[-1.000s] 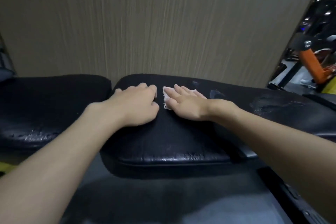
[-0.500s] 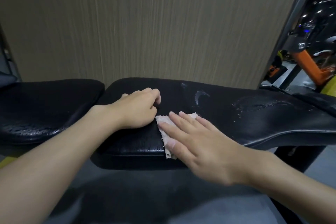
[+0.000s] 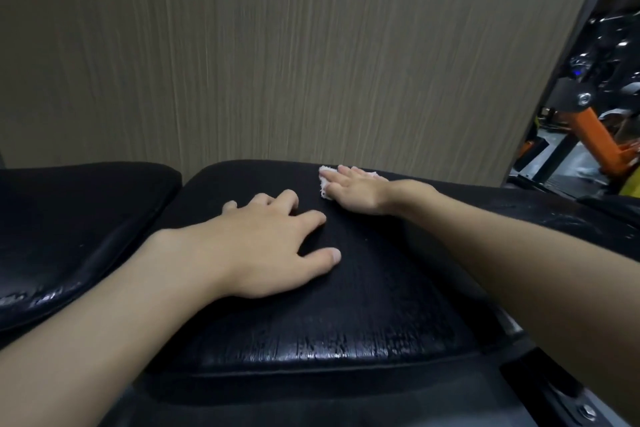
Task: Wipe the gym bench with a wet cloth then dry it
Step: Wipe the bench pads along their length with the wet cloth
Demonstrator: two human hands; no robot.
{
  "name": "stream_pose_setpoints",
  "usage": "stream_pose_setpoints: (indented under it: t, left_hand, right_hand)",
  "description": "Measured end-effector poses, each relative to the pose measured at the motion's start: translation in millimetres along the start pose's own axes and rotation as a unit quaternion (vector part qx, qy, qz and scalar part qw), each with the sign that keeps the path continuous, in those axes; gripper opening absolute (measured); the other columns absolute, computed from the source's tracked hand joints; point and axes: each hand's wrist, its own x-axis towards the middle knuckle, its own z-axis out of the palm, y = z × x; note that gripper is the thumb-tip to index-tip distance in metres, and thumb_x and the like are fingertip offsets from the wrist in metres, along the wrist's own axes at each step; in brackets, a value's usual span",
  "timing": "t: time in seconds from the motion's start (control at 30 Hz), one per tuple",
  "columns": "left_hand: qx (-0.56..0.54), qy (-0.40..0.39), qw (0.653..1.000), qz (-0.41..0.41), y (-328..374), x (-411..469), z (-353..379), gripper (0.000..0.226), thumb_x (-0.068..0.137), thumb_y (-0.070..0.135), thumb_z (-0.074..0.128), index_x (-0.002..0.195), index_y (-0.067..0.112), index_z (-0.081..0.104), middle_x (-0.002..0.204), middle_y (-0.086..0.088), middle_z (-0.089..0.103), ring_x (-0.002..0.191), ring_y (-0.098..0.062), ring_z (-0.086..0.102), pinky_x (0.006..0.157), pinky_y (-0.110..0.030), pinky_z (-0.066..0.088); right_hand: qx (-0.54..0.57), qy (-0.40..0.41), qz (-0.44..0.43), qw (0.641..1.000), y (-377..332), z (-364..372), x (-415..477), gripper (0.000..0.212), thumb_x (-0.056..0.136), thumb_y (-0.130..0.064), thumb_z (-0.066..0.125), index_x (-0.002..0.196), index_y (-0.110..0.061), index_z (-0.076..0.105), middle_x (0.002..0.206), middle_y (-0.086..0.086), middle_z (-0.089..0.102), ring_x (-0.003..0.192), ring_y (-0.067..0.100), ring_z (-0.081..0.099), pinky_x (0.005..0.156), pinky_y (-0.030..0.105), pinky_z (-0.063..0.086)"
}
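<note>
A long black gym bench pad (image 3: 363, 305), upholstered in cracked, glossy vinyl with a rounded near edge, was seen lying across the lower half of the view. A small pale cloth (image 3: 324, 180), nappy and crumpled at its border, was pressed flat against the far edge of that pad under the right hand (image 3: 353, 191), whose fingers were laid out straight and together over it rather than curled around it. The left hand (image 3: 266, 250) was rested palm-down on the middle of the pad, fingers spread wide, nothing held. A second black cushion (image 3: 69, 229) was set just beside the pad's left end. Behind the pad a streaked, wood-grain wall panel (image 3: 277, 62) was seen, somewhat blurred. Beyond the pad's right end, orange metal tubing (image 3: 595, 139) was visible.
</note>
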Motion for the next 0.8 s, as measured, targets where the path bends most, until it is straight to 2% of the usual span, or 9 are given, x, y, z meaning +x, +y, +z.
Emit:
stream_pose_setpoints:
  t: [0.07,0.13,0.23,0.37,0.53,0.6,0.67,0.73,0.8]
  left_hand:
    - [0.01,-0.008,1.0,-0.003,4,3,1,0.073,0.081,0.077,0.014,0.147,0.047,0.02,0.155,0.0,0.02,0.143,-0.027,0.022,0.111,-0.059,0.025]
    - [0.012,-0.009,1.0,-0.003,5,4,4,0.072,0.082,0.076,0.014,0.149,0.047,0.016,0.159,0.0,0.015,0.147,-0.027,0.014,0.113,-0.061,0.019]
    - [0.007,-0.013,1.0,-0.006,3,6,6,0.073,0.083,0.076,0.013,0.151,0.048,0.011,0.162,0.0,0.008,0.15,-0.025,0.005,0.115,-0.063,0.013]
    - [0.002,-0.011,1.0,-0.006,3,7,6,0.072,0.084,0.076,0.014,0.15,0.048,0.012,0.161,0.0,0.01,0.149,-0.027,0.008,0.114,-0.064,0.013]
    - [-0.006,-0.002,1.0,-0.002,3,7,3,0.069,0.086,0.076,0.021,0.148,0.047,0.021,0.155,0.0,0.021,0.142,-0.028,0.022,0.111,-0.061,0.022]
    - [-0.011,0.003,1.0,-0.005,4,7,2,0.068,0.086,0.075,0.024,0.148,0.045,0.025,0.153,0.0,0.024,0.14,-0.027,0.025,0.11,-0.061,0.024]
    - [-0.014,0.005,1.0,-0.007,6,7,1,0.067,0.088,0.072,0.026,0.148,0.041,0.026,0.152,0.0,0.026,0.14,-0.028,0.026,0.11,-0.062,0.024]
    - [-0.018,0.001,1.0,-0.009,8,7,0,0.065,0.09,0.069,0.028,0.148,0.04,0.026,0.152,-0.002,0.026,0.14,-0.03,0.027,0.109,-0.062,0.025]
    - [-0.021,-0.004,1.0,-0.013,11,7,-2,0.064,0.091,0.065,0.029,0.148,0.038,0.026,0.152,-0.003,0.026,0.14,-0.031,0.028,0.108,-0.061,0.027]
  right_hand:
    - [0.001,-0.002,0.018,1.0,6,-5,22,0.056,0.101,-0.053,0.02,0.155,-0.039,0.018,0.164,0.0,0.018,0.153,0.024,0.008,0.121,0.05,0.005]
    - [0.009,-0.011,0.048,0.999,12,-9,40,0.06,0.099,-0.058,0.018,0.156,-0.043,0.012,0.167,-0.002,0.007,0.154,0.022,0.001,0.121,0.053,-0.001]
    - [0.012,-0.023,0.067,0.997,16,-13,54,0.066,0.094,-0.062,0.017,0.156,-0.043,0.009,0.168,-0.004,0.004,0.154,0.022,0.0,0.121,0.056,-0.002]
    - [0.013,-0.019,0.061,0.998,14,-7,42,0.066,0.093,-0.061,0.015,0.156,-0.045,0.007,0.167,-0.006,0.002,0.154,0.021,-0.002,0.121,0.054,-0.002]
    - [0.019,-0.004,0.006,1.0,3,4,-23,0.057,0.096,-0.051,0.018,0.152,-0.041,0.015,0.155,-0.005,0.029,0.151,0.022,0.014,0.119,0.053,0.009]
    - [0.009,0.005,-0.022,1.0,-6,9,-64,0.054,0.098,-0.05,0.018,0.151,-0.04,0.018,0.149,-0.009,0.032,0.15,0.021,0.014,0.119,0.051,0.011]
    - [-0.003,-0.005,-0.045,0.999,-15,12,-107,0.054,0.101,-0.052,0.014,0.154,-0.045,0.01,0.162,-0.012,0.016,0.153,0.017,0.0,0.122,0.046,0.001]
    - [-0.018,-0.013,-0.062,0.998,-20,14,-149,0.053,0.104,-0.05,0.014,0.155,-0.046,0.001,0.166,-0.013,-0.005,0.151,0.008,-0.012,0.123,0.038,-0.007]
    - [-0.032,-0.015,-0.083,0.996,-23,16,-184,0.053,0.104,-0.049,0.013,0.155,-0.046,-0.002,0.165,-0.016,-0.01,0.149,0.003,-0.016,0.122,0.033,-0.008]
